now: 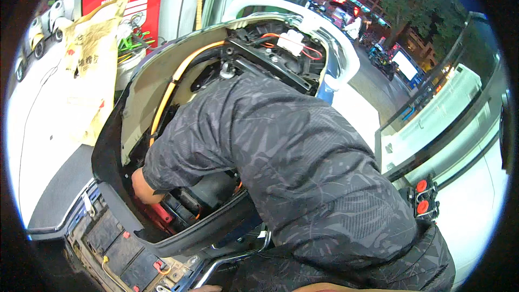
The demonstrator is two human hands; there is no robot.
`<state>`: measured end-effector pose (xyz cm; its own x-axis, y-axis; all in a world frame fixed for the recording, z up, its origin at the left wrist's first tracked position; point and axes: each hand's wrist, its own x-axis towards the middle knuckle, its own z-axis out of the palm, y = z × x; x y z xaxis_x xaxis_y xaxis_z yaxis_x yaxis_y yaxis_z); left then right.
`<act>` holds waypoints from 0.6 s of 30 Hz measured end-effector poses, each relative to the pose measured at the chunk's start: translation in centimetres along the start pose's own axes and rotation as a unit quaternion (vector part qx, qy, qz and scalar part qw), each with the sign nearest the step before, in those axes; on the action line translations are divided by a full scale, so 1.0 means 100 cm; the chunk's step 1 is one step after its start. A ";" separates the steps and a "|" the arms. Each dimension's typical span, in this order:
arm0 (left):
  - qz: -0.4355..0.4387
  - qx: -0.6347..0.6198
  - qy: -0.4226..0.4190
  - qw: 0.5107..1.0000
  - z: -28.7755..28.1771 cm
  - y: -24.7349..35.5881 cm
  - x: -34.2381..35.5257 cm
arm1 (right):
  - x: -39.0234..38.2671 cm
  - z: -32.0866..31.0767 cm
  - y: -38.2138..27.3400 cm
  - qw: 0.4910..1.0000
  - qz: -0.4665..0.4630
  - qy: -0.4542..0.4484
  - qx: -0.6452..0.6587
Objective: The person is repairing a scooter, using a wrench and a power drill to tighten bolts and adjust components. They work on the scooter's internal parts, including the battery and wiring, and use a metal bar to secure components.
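My right arm, in a dark patterned sleeve [308, 151], bends across an opened electric scooter body [132, 124]. My right hand [142, 186] reaches down inside the shell, beside a red part [162, 215] and a black housing [211, 192]. Its fingers are hidden, so their grip does not show. Only a sliver of what seems to be my left hand [206, 289] appears at the lower edge, near a bent metal tube [230, 259]. An orange corrugated cable [175, 78] runs along the shell's inner left wall. Toward the tail, thin red wires meet a white connector [292, 42].
Dark battery blocks [116, 243] with red terminal covers lie in the uncovered floorboard. A white grab rail [348, 57] curves round the tail. At left stands a yellow sack [89, 70] beside a tub of green items [132, 43]. Red-capped black parts [424, 197] sit at right.
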<state>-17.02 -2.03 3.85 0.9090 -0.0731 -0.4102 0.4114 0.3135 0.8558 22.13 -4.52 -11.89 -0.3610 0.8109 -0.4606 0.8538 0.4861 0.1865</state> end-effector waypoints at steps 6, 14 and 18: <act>-0.004 -0.019 0.004 1.000 -0.002 -0.008 -0.005 | 0.054 0.083 0.024 0.984 0.018 -0.022 0.178; -0.009 -0.032 -0.043 0.999 -0.007 -0.005 -0.001 | 0.028 0.071 0.009 0.998 0.039 0.018 0.038; -0.020 -0.032 -0.052 0.998 -0.013 -0.006 -0.002 | -0.005 0.015 -0.011 0.992 0.115 0.050 0.017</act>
<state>-17.52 -0.97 2.99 0.8953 -0.1834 -0.4060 0.4455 0.3672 0.8165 21.91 -5.96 -13.17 -0.1887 0.9285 -0.3197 0.9298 0.2737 0.2460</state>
